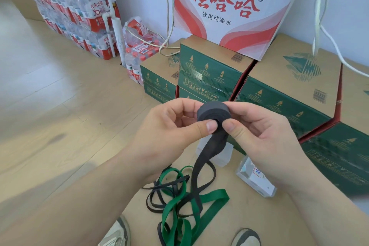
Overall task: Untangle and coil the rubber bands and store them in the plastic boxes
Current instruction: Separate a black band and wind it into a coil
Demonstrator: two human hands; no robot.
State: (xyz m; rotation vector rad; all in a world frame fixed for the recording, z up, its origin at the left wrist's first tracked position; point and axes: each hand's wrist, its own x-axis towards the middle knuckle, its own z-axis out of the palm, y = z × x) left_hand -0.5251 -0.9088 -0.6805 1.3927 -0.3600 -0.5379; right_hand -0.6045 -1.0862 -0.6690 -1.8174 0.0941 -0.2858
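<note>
Black band coil [213,113]; green bands [217,193]; cartons [209,72] green-tan (red edges); plastic box [265,187] seemingly clear.

Right hand [267,138] partly hides a plastic box [257,182].

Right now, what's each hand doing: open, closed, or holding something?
Left hand: closed, pinching the black band coil.
Right hand: closed, gripping the same coil.

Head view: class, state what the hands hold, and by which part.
Both the left hand and right hand grip the black band by its rolled coil; its loose tail hangs free.
</note>
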